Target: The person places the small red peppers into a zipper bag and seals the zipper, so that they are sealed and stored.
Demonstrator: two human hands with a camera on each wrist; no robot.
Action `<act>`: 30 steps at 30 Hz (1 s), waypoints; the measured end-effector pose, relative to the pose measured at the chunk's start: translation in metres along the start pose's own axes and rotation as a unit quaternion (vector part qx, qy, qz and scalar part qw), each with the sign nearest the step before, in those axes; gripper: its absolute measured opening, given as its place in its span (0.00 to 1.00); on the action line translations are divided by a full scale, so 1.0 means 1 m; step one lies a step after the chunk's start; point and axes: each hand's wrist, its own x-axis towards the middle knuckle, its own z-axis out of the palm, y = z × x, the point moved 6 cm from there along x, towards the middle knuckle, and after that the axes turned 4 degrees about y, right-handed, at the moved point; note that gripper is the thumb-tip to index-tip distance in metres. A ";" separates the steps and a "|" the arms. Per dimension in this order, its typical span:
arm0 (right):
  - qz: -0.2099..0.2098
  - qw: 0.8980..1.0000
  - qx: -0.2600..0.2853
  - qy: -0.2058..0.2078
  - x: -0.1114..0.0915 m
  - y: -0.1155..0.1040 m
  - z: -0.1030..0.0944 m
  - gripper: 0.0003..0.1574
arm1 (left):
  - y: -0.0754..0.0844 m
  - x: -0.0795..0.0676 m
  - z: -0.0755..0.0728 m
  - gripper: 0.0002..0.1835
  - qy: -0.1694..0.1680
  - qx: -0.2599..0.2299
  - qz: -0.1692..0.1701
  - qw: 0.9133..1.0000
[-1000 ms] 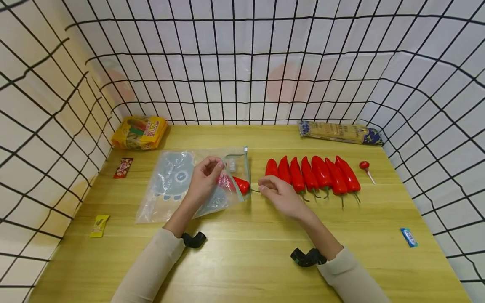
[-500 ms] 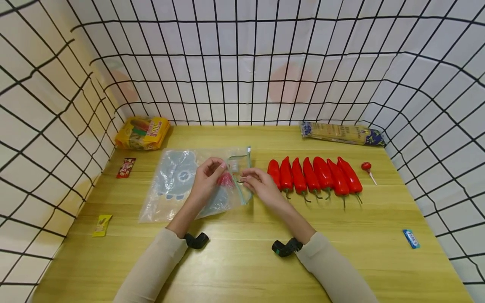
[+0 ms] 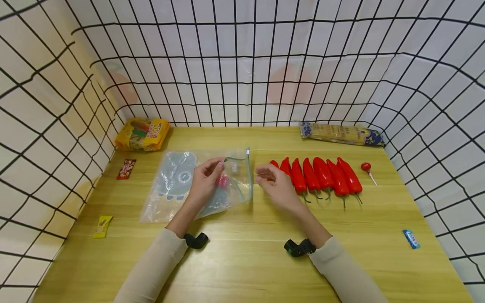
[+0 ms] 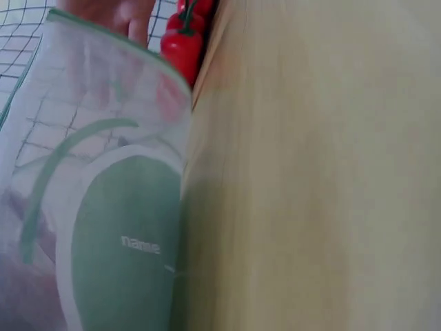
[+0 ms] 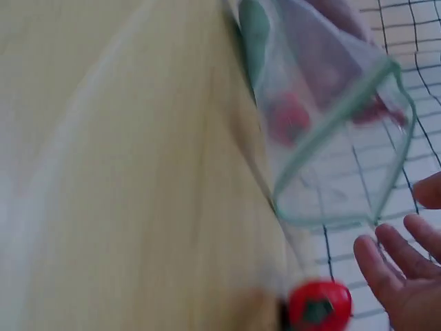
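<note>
White cloth walls [image 3: 221, 67] with a wobbly black grid box us in on three sides, and we're working on a pale yellow wood-grain table [image 3: 242, 273]. What matters most space-wise, we'd say: our right hand [image 3: 279, 185] sits between the bag's mouth and the row of red peppers [image 3: 323, 173], and it's clearly the nearer one to the row. Fingers relaxed, thumb well away from them, nothing in its grasp. From above it covers part of the leftmost pepper [image 3: 273, 163], just beside it to the right; right wrist view seems to show a bit of air between.

Pepper long axes run roughly away from us, tips far, stems near, leaning a little left at the top. That's crosswise to the bag mouth, which faces right, so we reckon a turn of the wrist would be needed to line them up.

Our left hand [image 3: 206, 177] looks to be pinching the mouth's edge of the clear plastic bag [image 3: 179, 174]. There's a red shape [image 3: 222, 182] inside, blurry through the film. Bag's thin, crinkly, blue-green print and rim; peppers are glossy, smooth, tapered, with skinny curled green stems.
</note>
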 end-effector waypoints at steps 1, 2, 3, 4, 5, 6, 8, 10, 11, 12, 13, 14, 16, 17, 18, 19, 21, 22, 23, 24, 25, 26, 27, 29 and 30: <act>-0.006 1.000 -0.027 0.010 -0.001 -0.001 -0.007 0.21 | 0.000 0.000 -0.001 0.15 0.001 0.005 -0.001 1.000; -0.015 0.998 -0.057 0.019 -0.002 -0.002 -0.013 0.21 | 0.001 0.000 -0.002 0.15 0.000 0.010 0.000 1.000; -0.022 0.995 -0.089 0.027 -0.002 -0.003 -0.018 0.21 | 0.001 0.001 -0.003 0.14 0.000 0.013 0.001 1.000; -0.026 0.991 -0.124 0.033 -0.002 -0.003 -0.022 0.22 | 0.002 0.001 -0.004 0.14 0.000 0.014 0.001 1.000; -0.029 0.987 -0.154 0.036 -0.002 -0.003 -0.026 0.23 | 0.003 0.001 -0.004 0.14 -0.001 0.014 0.001 1.000; -0.029 0.982 -0.181 0.036 -0.001 -0.002 -0.028 0.24 | 0.003 0.001 -0.004 0.15 -0.002 0.014 -0.001 1.000; -0.030 0.972 -0.230 0.023 0.000 0.000 -0.028 0.26 | 0.005 0.000 -0.004 0.15 -0.005 0.015 -0.005 1.000; -0.028 0.965 -0.262 -0.001 0.000 0.003 -0.025 0.26 | 0.005 0.000 -0.003 0.15 -0.006 0.017 -0.009 1.000; -0.030 0.962 -0.271 -0.014 0.000 0.005 -0.022 0.26 | 0.006 0.000 -0.003 0.15 -0.007 0.017 -0.011 1.000; -0.034 0.960 -0.276 -0.027 0.000 0.006 -0.018 0.26 | 0.006 0.000 -0.003 0.15 -0.007 0.017 -0.012 1.000; -0.041 0.959 -0.277 -0.038 0.000 0.005 -0.015 0.25 | 0.006 0.000 -0.002 0.15 -0.009 0.016 -0.010 1.000; -0.050 0.958 -0.278 -0.046 -0.001 0.005 -0.012 0.25 | 0.006 0.000 -0.002 0.15 -0.011 0.015 -0.010 1.000; -0.065 0.957 -0.276 -0.054 -0.002 0.003 -0.007 0.25 | 0.007 0.000 -0.002 0.15 -0.013 0.016 -0.005 1.000; -0.070 0.955 -0.282 -0.055 -0.003 0.003 -0.005 0.26 | 0.007 -0.001 -0.003 0.15 -0.013 0.018 -0.001 1.000; -0.070 0.955 -0.284 -0.053 -0.003 0.003 -0.004 0.27 | 0.007 -0.001 -0.004 0.14 -0.015 0.022 0.004 1.000; -0.071 0.952 -0.292 -0.052 -0.004 0.003 -0.003 0.28 | 0.007 -0.001 -0.005 0.14 -0.017 0.024 0.008 1.000; -0.062 0.947 -0.313 -0.045 -0.004 0.004 -0.003 0.31 | 0.008 -0.001 -0.006 0.14 -0.019 0.026 0.010 0.999; -0.056 0.944 -0.324 -0.041 -0.004 0.005 -0.003 0.32 | 0.007 -0.001 -0.007 0.14 -0.021 0.025 0.010 0.999; -0.052 0.940 -0.334 -0.039 -0.004 0.006 -0.003 0.32 | 0.007 -0.001 -0.008 0.14 -0.024 0.023 0.006 0.999; -0.048 0.939 -0.339 -0.037 -0.004 0.007 -0.003 0.32 | 0.007 -0.001 -0.008 0.14 -0.026 0.019 0.002 0.999; -0.046 0.937 -0.345 -0.035 -0.003 0.008 -0.003 0.32 | 0.007 -0.001 -0.007 0.14 -0.028 0.015 -0.006 0.999; -0.042 0.938 -0.343 -0.031 -0.003 0.008 -0.003 0.31 | 0.008 -0.001 -0.007 0.14 -0.029 0.014 -0.014 0.999; -0.041 0.939 -0.340 -0.027 -0.002 0.009 -0.004 0.30 | 0.013 -0.002 -0.006 0.14 -0.029 0.013 -0.018 0.999; -0.038 0.944 -0.327 -0.014 -0.001 0.007 -0.007 0.28 | 0.018 -0.003 -0.003 0.14 -0.026 0.015 -0.020 0.999; -0.038 0.947 -0.319 -0.003 -0.001 0.007 -0.009 0.28 | 0.019 -0.003 -0.001 0.14 -0.022 0.017 -0.017 0.999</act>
